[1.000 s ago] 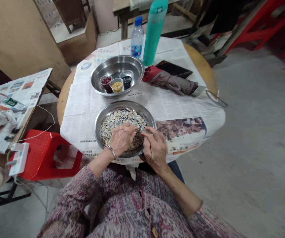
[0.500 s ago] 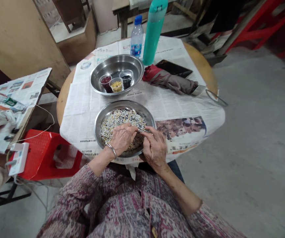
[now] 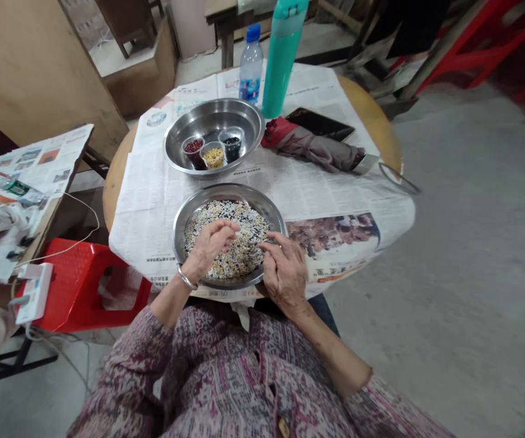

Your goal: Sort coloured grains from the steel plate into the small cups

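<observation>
- Head view: my left grip hangs over the left part of the near bowl, fingers curled and thumb close to them, so the gap looks narrow; whether a grain is pinched there I cannot tell
- My right grip is at the bowl's right near side, fingertips reaching in past the rim, thumb and forefinger close together; anything held there is too small to make out
- The mixed grains, white, yellow and dark, lie loose in the near bowl
- On the far side of the desk, over newspaper, a basin holds three clear cups: dark red beans left, yellow grains in the middle, black ones right
- For this finger work I judge a light touch best, since hard pinching may make small grains skip away
- I would spread them thinly, so those underneath show, and keep my bracelet clear of the rim
</observation>
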Demonstrator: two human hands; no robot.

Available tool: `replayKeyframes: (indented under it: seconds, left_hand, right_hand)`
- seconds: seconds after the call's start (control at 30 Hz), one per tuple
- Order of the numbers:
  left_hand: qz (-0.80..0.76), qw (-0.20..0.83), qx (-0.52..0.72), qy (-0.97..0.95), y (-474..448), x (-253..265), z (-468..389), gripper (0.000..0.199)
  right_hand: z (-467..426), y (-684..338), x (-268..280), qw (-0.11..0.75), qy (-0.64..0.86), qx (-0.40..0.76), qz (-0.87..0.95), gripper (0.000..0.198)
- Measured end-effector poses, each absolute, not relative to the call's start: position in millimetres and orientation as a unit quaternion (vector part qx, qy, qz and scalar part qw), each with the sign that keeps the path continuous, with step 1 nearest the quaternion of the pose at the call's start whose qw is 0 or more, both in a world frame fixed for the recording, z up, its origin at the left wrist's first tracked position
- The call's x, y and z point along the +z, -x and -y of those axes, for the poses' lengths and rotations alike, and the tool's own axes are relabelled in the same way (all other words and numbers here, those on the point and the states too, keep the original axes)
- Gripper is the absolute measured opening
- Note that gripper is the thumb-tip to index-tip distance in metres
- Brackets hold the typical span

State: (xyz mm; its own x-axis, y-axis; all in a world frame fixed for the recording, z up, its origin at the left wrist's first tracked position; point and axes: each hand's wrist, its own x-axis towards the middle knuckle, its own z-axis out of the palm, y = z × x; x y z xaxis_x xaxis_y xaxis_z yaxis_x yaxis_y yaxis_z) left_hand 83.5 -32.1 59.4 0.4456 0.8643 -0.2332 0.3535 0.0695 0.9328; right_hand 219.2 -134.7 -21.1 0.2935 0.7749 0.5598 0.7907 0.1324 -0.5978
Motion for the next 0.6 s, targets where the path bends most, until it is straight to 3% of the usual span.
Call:
replayKeyframes:
  seconds: [0.17, 0.27, 0.6]
  left_hand:
    - [-0.459, 0.309, 0.163, -0.817, -89.8, 49.4, 35.2, 0.012]
    - [-0.437, 0.208, 0.141, -0.864, -93.5, 44.3, 36.8, 0.022]
    - [-0.414, 0.154, 0.072, -0.894, -95.2, 47.9, 35.7, 0.025]
  right_hand:
    - [134.2, -219.3, -22.2, 0.463, 0.657, -0.010, 0.595, 0.027]
    - [134.0, -219.6, -22.5, 0.457, 0.659, -0.018, 0.598, 0.026]
    - [134.0, -219.3, -20.8, 0.457, 0.661, -0.018, 0.595, 0.025]
